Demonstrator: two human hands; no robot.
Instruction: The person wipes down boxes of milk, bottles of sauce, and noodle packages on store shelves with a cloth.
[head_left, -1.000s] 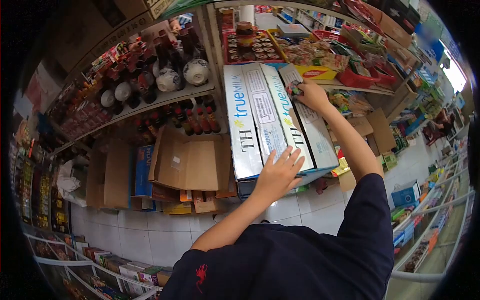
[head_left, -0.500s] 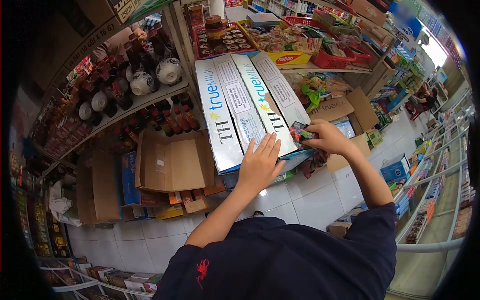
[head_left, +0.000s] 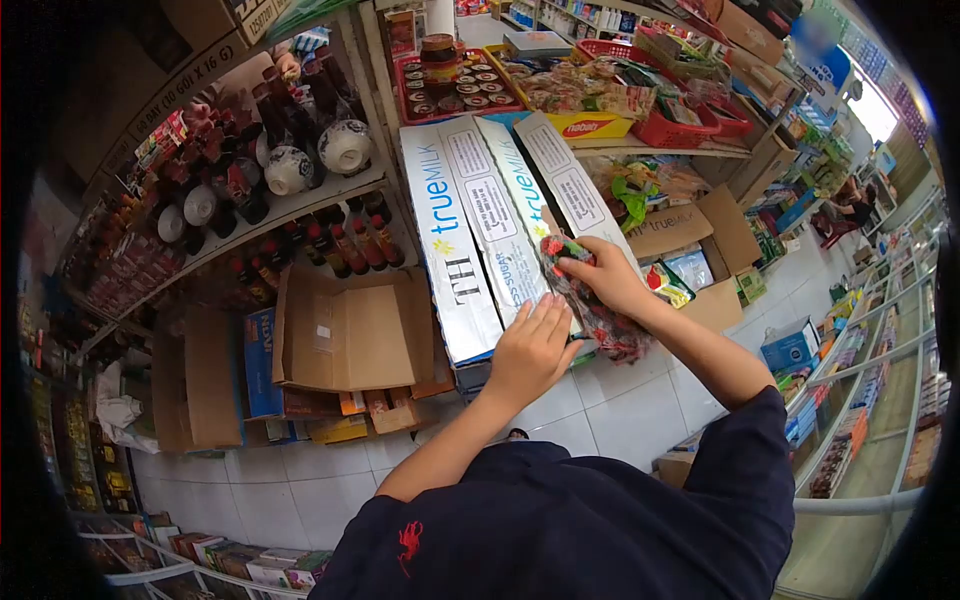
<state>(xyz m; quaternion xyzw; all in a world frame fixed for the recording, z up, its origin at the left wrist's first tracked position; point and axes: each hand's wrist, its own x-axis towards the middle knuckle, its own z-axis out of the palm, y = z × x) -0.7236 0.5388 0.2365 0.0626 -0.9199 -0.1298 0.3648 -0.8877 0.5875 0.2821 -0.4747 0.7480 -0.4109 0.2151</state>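
A large white and blue milk carton (head_left: 455, 250) printed "TH true MILK" lies in front of me, level with a shelf. My left hand (head_left: 537, 345) rests flat on its near end, fingers stretched out. Bunched in my right hand (head_left: 605, 275) is a dark patterned cloth (head_left: 610, 325) with red and green patches. It lies against the carton's top near the right side, covering part of the lettering, and its loose end hangs over the near edge. Part of the cloth is hidden under my fingers.
Open cardboard boxes (head_left: 350, 325) stand at left, below a shelf of bottles and bowls (head_left: 345, 146). Behind the carton are a red tray of jars (head_left: 470, 90) and a yellow box of packets (head_left: 590, 127). Another open box (head_left: 735, 235) sits at right; glass cases (head_left: 880, 400) line that side.
My right hand has moved left with the cloth, from the carton's right edge onto its top. My left hand stays at the near end. The carton appears slightly shifted in view.
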